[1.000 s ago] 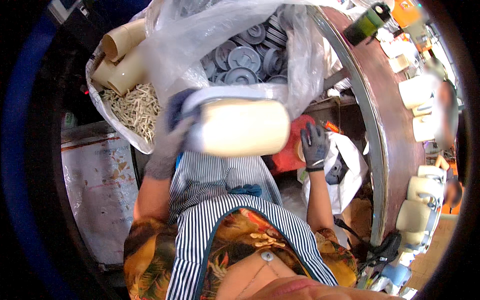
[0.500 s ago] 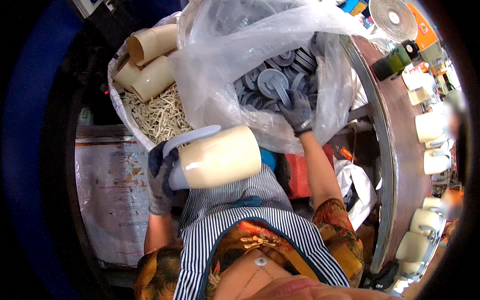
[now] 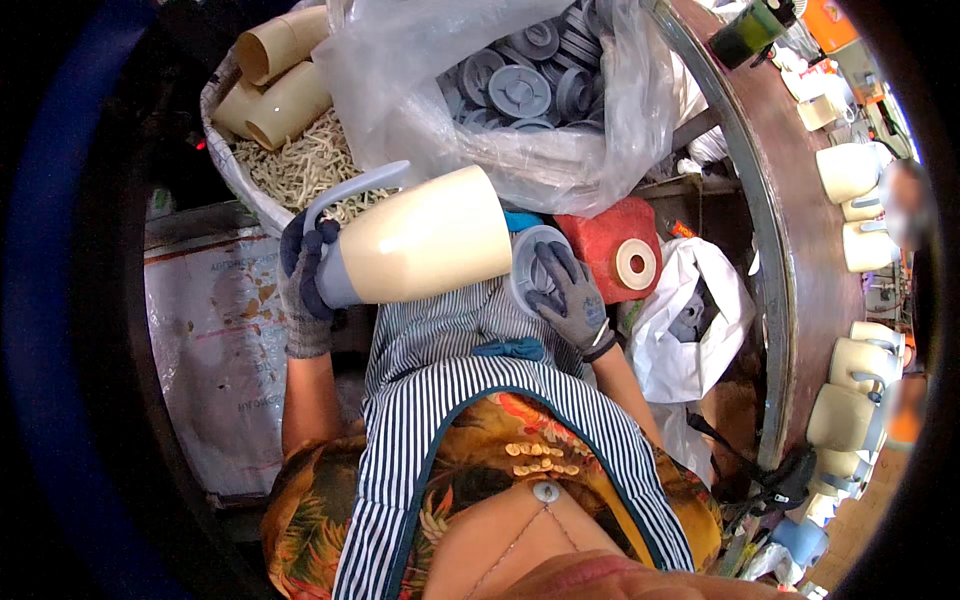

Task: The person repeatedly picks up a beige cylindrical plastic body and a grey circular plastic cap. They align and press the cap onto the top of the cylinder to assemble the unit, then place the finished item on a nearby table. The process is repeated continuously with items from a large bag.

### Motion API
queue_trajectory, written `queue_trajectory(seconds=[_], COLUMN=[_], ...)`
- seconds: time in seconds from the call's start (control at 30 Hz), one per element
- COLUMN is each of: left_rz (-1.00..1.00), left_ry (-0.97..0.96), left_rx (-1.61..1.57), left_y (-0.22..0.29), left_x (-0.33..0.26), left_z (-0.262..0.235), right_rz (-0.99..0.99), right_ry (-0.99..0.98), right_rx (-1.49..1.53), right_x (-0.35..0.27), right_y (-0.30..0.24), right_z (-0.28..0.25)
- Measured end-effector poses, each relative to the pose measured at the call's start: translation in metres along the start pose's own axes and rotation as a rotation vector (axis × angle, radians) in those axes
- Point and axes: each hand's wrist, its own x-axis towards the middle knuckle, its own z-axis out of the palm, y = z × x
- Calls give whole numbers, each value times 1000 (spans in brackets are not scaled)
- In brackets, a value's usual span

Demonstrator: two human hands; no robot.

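Note:
My left hand (image 3: 307, 285), in a grey and dark glove, is closed round the grey collar end of a cream jug (image 3: 430, 240). The jug lies on its side above my lap, its wide end toward the right. Its grey curved handle (image 3: 360, 187) sticks up over my left hand. With my right hand (image 3: 575, 305), gloved too, I grip a round grey plastic disc (image 3: 524, 270) with a raised rim. This disc is close beside the jug's wide end; whether they touch I cannot tell. Part of the disc is hidden behind my fingers.
A clear plastic bag (image 3: 390, 110) ahead holds many grey discs (image 3: 520, 92). Left of it, a white sack (image 3: 232, 160) contains cream tubes (image 3: 290, 108) and thin strips. A red object (image 3: 600, 225) and a white bag (image 3: 722, 340) lie right. Several cream jugs (image 3: 848, 172) stand along the bench (image 3: 775, 200).
My right hand has come back from the bag of discs, bringing one grey disc to the jug's wide end. My left hand still holds the jug. The whole view has shifted.

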Motion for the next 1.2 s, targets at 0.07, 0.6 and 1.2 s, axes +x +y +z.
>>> queue_trajectory(seconds=[0.07,0.6,1.2], left_rz=[-44,-362,1035], left_ry=[6,-194,-1119], left_rx=[-169,-464,998], left_y=[0,20,174], left_x=[-7,4,2], left_z=[-3,40,155], right_rz=[11,-338,-257], right_ry=[30,387,297], right_rx=[-105,454,370], right_x=[15,51,67], right_y=[-9,-69,-52], right_z=[-4,-80,-88])
